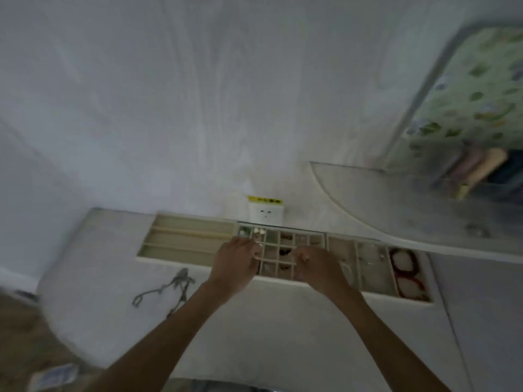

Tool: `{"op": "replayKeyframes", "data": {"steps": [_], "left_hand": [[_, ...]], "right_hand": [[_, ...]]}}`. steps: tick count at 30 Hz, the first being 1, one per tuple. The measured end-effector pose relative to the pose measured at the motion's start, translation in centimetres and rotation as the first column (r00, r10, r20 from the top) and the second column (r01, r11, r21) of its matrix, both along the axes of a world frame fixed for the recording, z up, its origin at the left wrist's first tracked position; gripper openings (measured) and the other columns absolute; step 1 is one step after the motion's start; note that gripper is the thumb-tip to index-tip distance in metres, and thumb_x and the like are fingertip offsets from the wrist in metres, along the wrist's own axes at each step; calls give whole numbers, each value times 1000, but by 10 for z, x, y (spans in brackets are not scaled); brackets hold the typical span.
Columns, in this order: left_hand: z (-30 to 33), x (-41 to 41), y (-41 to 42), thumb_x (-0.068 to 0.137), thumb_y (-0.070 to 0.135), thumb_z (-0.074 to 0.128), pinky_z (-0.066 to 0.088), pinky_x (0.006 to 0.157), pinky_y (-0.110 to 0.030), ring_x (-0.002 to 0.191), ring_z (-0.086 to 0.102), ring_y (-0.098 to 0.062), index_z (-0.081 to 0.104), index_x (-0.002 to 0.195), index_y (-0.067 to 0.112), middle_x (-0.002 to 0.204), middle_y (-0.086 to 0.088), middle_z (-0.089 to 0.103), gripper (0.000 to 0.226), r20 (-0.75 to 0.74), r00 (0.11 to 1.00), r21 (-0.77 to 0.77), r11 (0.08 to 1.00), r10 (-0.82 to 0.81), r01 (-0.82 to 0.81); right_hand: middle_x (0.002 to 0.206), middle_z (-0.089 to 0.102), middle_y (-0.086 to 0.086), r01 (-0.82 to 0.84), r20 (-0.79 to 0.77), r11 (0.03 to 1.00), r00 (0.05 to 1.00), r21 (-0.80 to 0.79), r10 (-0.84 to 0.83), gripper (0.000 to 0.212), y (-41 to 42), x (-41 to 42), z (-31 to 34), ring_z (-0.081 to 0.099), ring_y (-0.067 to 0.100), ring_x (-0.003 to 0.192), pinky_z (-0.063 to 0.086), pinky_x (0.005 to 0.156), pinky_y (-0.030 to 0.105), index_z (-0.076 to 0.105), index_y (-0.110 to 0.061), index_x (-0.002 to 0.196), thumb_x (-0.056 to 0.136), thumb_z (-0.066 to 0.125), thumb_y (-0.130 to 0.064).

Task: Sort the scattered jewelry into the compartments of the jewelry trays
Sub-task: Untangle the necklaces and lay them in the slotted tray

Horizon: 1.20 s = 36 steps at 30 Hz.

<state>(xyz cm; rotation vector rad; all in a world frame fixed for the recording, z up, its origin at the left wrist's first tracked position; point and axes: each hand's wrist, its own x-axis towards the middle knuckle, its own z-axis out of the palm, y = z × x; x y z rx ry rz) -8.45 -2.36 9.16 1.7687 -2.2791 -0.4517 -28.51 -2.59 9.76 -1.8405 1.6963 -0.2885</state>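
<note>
Three cream jewelry trays stand in a row at the back of a white table. The left tray (158, 244) has long empty slots. The middle tray (319, 236) is a grid of small compartments with small pieces in several of them. The right tray (365, 290) holds red bracelets (404, 267) at its right end. My left hand (235, 264) hovers over the grid's left side, fingers curled. My right hand (317, 264) is over the grid's middle, fingers pinched together; whether it holds anything is too blurred to tell. A grey chain necklace (169, 287) lies loose on the table at the left.
A wall socket with a yellow label (266, 210) sits behind the trays. A curved white shelf (396, 216) juts out at the right, below a mirror with a floral reflection (475, 94). The table edge (45, 278) drops off at the left.
</note>
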Motion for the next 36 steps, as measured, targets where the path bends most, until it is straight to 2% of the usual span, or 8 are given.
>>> {"op": "replayKeyframes", "data": {"steps": [5,15,19,22,24,27,31,36], "left_hand": [[-10,74,28,90,17,47,35,98,-25,120,46,-14,58,123,22,127,6,57,35,3,980,7,980,199,-199],[-36,212,88,94,25,49,36,93,-25,119,47,-14,55,125,27,130,8,54,31,-12,887,185,873,462,-452],[-59,242,101,92,43,51,40,83,-24,111,50,-14,58,120,27,122,7,55,33,-50,875,310,840,482,-445],[-69,250,100,89,46,55,39,72,-22,100,51,-10,59,110,28,107,9,55,28,-82,872,305,845,483,-439],[-73,255,94,90,41,55,42,71,-25,97,53,-11,60,103,28,101,9,56,18,-100,876,280,858,471,-429],[-74,262,83,95,29,48,46,76,-30,97,54,-16,61,100,25,102,4,59,14,-86,884,248,869,459,-428],[-73,268,70,94,25,51,47,76,-28,96,55,-14,60,105,24,103,7,59,15,-159,877,159,888,454,-431],[-75,261,61,88,10,56,50,77,-27,92,55,-10,63,104,22,101,6,60,21,-289,935,185,970,206,-157]], "right_hand": [[108,68,11,-262,-73,965,962,23,263,34,-13,69,-7,63,25,93,39,67,23,68,-11,108,98,37,-18],[104,56,-7,-312,-95,947,943,73,318,28,22,181,-41,58,11,97,44,79,21,53,-31,121,95,44,-25],[124,49,2,-321,-188,941,923,107,336,38,38,210,-62,50,18,115,41,88,26,44,-21,131,96,32,-29],[112,50,2,-252,-191,959,943,126,273,27,45,221,-66,52,19,107,44,82,30,48,-18,114,94,40,-34],[101,46,-5,-216,-160,965,958,147,239,23,49,223,-66,51,16,100,41,75,27,45,-23,100,89,53,-42],[98,40,-9,-256,-161,948,944,190,287,37,56,218,-67,44,8,92,35,70,22,42,-25,98,80,64,-49],[96,46,-12,-281,-179,959,943,23,281,29,71,218,-63,47,6,92,37,74,17,54,-23,98,83,62,-47],[95,57,-9,-243,-267,961,925,135,271,43,78,247,-57,54,6,92,29,68,18,60,-23,97,80,57,-62]]}}
